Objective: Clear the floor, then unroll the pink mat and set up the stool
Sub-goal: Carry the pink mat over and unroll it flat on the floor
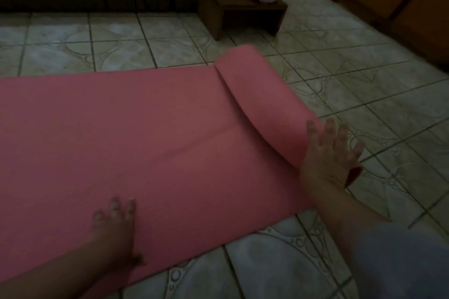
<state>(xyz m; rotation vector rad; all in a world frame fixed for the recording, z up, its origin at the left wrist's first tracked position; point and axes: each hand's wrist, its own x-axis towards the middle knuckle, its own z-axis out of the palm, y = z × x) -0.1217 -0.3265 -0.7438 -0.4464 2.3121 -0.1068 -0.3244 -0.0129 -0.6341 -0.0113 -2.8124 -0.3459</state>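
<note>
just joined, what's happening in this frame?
A person is unrolling a pink mat across the tiled floor. The left hand lies flat on the unrolled part near its front edge, fingers spread. The right hand, also open, pushes against the near end of the roll, which lies at the mat's right end. A good part of the mat is already flat. A low wooden stool stands farther back by the wall, with pink items on top, not yet touched.

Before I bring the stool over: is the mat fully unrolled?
Not yet. Most of the mat lies flat, but a roll remains under the right hand.
</note>
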